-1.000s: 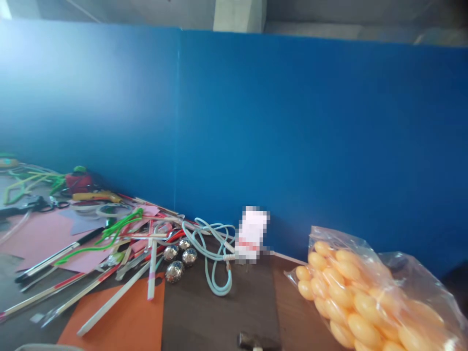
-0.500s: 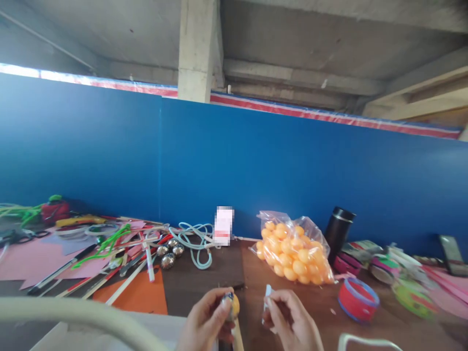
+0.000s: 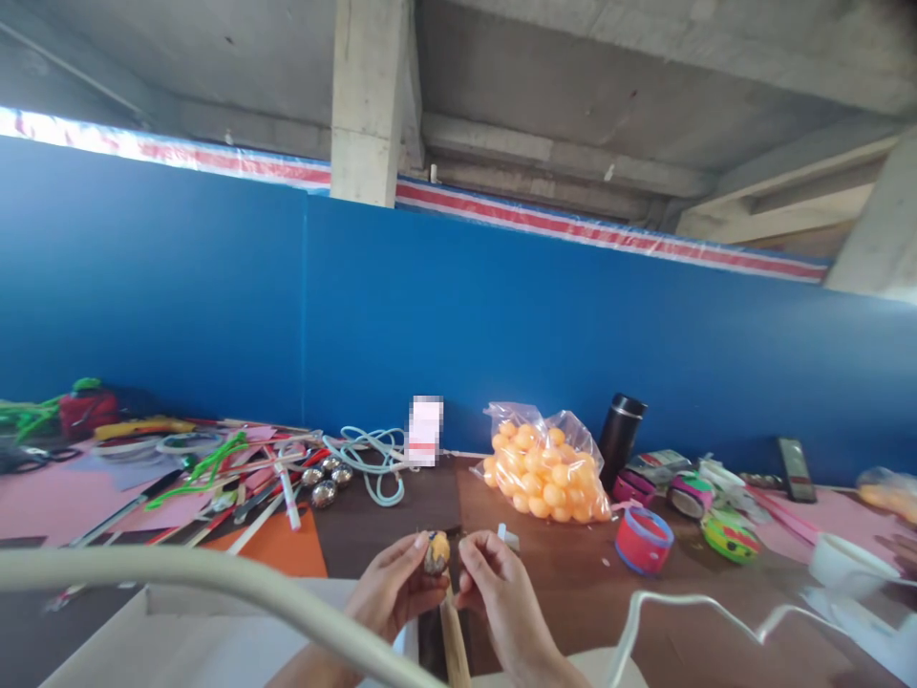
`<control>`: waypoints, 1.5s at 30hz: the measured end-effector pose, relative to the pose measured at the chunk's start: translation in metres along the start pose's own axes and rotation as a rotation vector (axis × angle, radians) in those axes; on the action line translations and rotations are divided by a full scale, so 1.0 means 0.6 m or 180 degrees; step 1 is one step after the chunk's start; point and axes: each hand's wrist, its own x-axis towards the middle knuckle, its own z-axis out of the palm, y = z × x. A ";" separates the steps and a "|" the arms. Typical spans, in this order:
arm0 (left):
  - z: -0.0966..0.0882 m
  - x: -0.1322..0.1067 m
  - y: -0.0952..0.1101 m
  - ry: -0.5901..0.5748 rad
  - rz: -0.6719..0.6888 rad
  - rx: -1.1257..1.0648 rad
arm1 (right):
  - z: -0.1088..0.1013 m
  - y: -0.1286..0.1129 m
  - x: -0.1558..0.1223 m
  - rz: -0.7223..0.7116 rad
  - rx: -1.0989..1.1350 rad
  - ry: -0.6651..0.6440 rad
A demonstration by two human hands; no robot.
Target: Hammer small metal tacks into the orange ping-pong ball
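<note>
Between the fingers of my left hand (image 3: 389, 585) is an orange table-tennis ball (image 3: 438, 550), partly covered with a dark, silvery layer. My right hand (image 3: 502, 591) is just to the right of the ball, thumb and finger pinched together. What lies in that pinch is too small to tell. A whitish piece (image 3: 508, 537) shows behind the right fingers; whether they hold it is unclear. Several shiny silver balls (image 3: 324, 492) sit on the table to the left. Beyond my hands a clear bag of orange balls (image 3: 548, 478) leans near the blue partition.
Pale blue cord (image 3: 388, 489), a marker (image 3: 287, 499), orange paper (image 3: 301, 545) and mixed sticks crowd the left. On the right are a black bottle (image 3: 620, 440), a red tape roll (image 3: 644, 541) and a green tape roll (image 3: 729, 538). A pale curved tube (image 3: 236, 585) crosses the foreground.
My right hand has moved left, close to the ball. My left hand has tilted the ball so more orange faces me. The camera view has turned to the right.
</note>
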 end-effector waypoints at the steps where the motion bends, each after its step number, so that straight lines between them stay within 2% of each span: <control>1: 0.001 -0.001 0.001 0.0043 0.0024 -0.0014 | -0.002 0.009 0.002 0.0049 0.0168 0.0031; 4: 0.003 -0.002 0.003 0.0088 0.0041 -0.0072 | -0.002 0.019 0.000 0.0199 0.0482 0.0008; 11: -0.009 0.004 0.001 -0.0089 0.0000 -0.0177 | 0.003 -0.001 -0.017 0.0416 0.0720 -0.0101; 19: -0.015 0.005 0.001 -0.0121 -0.0015 -0.0042 | -0.004 -0.008 -0.017 0.0291 0.0970 -0.0129; 23: -0.016 0.004 0.003 -0.0108 -0.0008 -0.0028 | -0.004 -0.005 -0.018 0.0244 0.0880 -0.0104; 28: -0.012 0.000 0.003 -0.0162 -0.0103 -0.0043 | -0.006 0.004 -0.016 0.0417 0.0738 -0.0213; 36: -0.001 -0.006 -0.001 -0.0279 -0.0093 0.0041 | -0.005 -0.013 -0.024 0.0434 0.0765 -0.0387; 45: -0.018 0.016 -0.017 -0.0198 -0.0185 0.0344 | -0.005 -0.006 -0.019 0.0555 0.0652 -0.0243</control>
